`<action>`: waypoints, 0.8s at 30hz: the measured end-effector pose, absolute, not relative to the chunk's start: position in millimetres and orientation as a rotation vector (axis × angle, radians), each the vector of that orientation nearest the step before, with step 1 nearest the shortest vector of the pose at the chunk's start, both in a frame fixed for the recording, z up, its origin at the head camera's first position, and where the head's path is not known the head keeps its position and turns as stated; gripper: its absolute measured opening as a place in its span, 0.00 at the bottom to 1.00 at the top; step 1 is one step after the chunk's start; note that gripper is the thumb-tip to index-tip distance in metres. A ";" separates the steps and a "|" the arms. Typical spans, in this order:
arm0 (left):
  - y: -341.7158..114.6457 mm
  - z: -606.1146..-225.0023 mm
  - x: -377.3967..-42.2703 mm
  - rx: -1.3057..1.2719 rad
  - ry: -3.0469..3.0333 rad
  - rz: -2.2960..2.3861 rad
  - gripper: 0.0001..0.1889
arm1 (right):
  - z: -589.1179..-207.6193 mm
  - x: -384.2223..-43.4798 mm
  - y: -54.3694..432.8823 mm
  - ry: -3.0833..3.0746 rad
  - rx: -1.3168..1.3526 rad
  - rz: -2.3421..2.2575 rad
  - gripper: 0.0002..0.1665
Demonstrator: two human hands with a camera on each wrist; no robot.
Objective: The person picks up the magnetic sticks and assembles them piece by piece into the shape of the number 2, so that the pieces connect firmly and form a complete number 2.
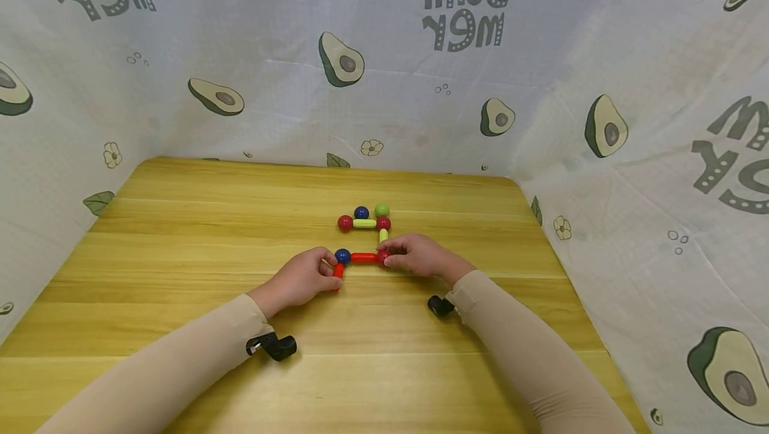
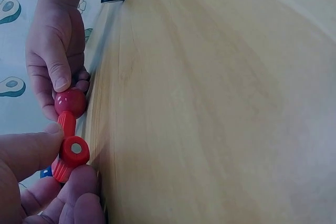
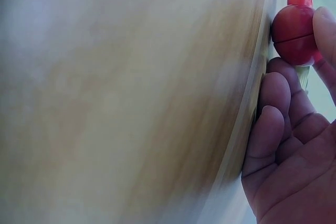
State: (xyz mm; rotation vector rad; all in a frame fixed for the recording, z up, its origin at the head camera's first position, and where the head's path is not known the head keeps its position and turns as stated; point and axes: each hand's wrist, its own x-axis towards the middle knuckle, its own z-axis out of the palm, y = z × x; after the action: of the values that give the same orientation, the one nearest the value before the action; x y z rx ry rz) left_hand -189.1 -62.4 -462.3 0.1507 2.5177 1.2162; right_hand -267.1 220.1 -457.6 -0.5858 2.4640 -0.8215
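Note:
Magnetic sticks and balls form a bent chain on the table. My left hand (image 1: 303, 278) pinches a red magnetic stick (image 1: 339, 275) between thumb and fingers. That stick's far end meets a blue ball (image 1: 342, 256); its near end shows a silver disc in the left wrist view. A second red stick (image 1: 363, 258) runs from the blue ball to a red ball (image 3: 294, 34), which my right hand (image 1: 418, 256) pinches. Beyond it, a yellow-green stick (image 1: 383, 235), partly covered by the right fingers, leads to another red ball (image 1: 383, 224).
From that farther red ball, a yellow-green stick (image 1: 364, 224) extends left to a third red ball (image 1: 345, 223). A blue ball (image 1: 361, 212) and a green ball (image 1: 381, 209) sit just behind. Avocado-print cloth (image 1: 396, 107) surrounds the wooden table (image 1: 198, 234) at the back and sides.

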 end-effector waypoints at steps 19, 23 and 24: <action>-58.9 -459.8 -189.4 0.173 2.522 1.221 0.19 | -457.7 -266.7 218.6 2.463 -0.570 -0.835 0.21; -59.0 -459.8 -189.5 0.168 2.516 1.225 0.19 | -456.9 -266.4 218.3 2.462 -0.575 -0.837 0.21; -59.1 -460.1 -189.6 0.168 2.515 1.224 0.19 | -456.6 -266.3 218.2 2.461 -0.574 -0.837 0.21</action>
State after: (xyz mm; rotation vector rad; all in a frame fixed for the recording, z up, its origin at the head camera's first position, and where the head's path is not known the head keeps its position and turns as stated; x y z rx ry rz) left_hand -189.6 -59.1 -460.1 0.1679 2.5155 1.2245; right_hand -266.3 218.2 -456.6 -0.5744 2.4614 -0.8368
